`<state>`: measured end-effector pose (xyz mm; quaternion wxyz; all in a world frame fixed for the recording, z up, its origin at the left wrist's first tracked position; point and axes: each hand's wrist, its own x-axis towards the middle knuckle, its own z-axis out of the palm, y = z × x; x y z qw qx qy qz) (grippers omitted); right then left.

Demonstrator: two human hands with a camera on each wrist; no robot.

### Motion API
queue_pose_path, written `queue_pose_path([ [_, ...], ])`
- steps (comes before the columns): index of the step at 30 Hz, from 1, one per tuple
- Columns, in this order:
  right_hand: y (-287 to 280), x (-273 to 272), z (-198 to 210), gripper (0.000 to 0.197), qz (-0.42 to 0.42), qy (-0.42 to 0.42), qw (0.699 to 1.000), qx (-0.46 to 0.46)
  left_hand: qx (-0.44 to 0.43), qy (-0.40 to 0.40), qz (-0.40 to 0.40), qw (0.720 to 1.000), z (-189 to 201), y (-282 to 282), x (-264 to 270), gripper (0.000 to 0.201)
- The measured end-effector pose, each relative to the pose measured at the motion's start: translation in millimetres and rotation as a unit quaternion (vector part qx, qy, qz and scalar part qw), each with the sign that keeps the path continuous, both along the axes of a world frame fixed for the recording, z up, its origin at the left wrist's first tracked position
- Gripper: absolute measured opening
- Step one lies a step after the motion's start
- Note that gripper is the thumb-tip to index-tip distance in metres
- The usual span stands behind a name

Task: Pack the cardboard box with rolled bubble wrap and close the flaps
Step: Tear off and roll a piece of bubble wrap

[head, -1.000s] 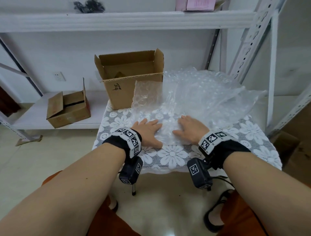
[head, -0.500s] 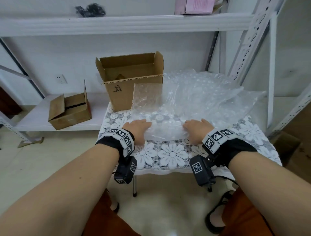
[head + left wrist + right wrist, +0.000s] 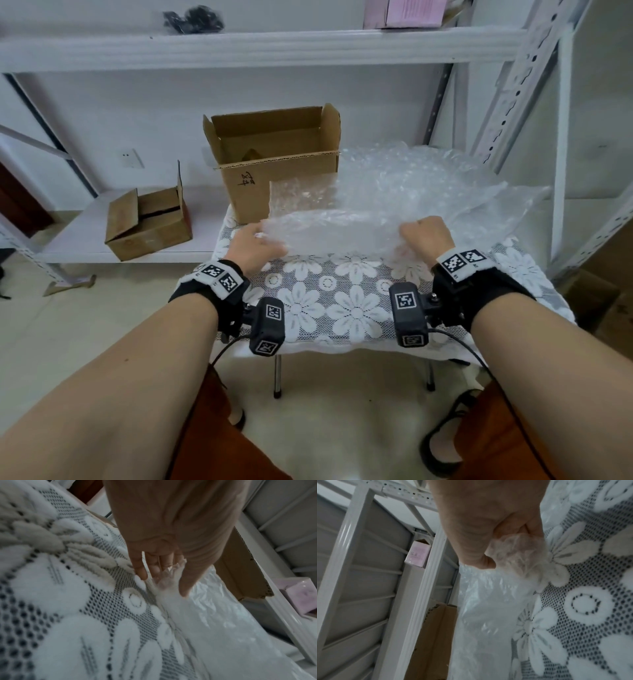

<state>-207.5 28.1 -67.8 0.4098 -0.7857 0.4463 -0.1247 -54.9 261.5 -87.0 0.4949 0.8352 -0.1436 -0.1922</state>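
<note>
A large sheet of clear bubble wrap (image 3: 394,205) lies crumpled over the small table, its near edge lifted off the cloth. My left hand (image 3: 255,245) pinches the sheet's near left corner (image 3: 164,580) between thumb and fingers. My right hand (image 3: 426,238) is curled round the bunched near right edge (image 3: 513,553). An open cardboard box (image 3: 274,161) stands upright at the table's back left, its flaps up, its front partly behind the wrap. The box's inside bottom is mostly hidden.
A white lace floral tablecloth (image 3: 342,308) covers the table. White metal shelving (image 3: 260,44) rises behind and to the right. A smaller half-open cardboard box (image 3: 147,222) sits on the low shelf at left. A pink box (image 3: 404,12) is on the upper shelf.
Both hands went from lying flat on the wrap to gripping its near edge, spread apart, and lifted that edge up and away from me.
</note>
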Motion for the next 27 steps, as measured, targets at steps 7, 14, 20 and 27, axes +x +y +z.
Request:
queue_pose_path([
  [7,6.4,-3.3,-14.8,0.018,-0.067,-0.093,0.993,0.012,-0.004,-0.089,0.084,0.992,-0.7,-7.2,-5.8,0.026],
  [14,18.6,3.9,-15.2,0.025,-0.09,-0.118,0.985,-0.089,0.028,-0.166,0.125,0.978,-0.9,-7.7,-13.5,0.02],
  [20,23.9,4.0,-24.9,0.028,-0.054,-0.037,0.986,-0.154,0.111,-0.201,0.106,0.968,-8.8,1.6,-16.2,0.032],
  [27,23.1,0.6,-35.8,0.031,-0.027,0.016,0.981,-0.189,0.159,-0.396,0.025,0.904,-6.9,-15.2,-23.3,0.049],
])
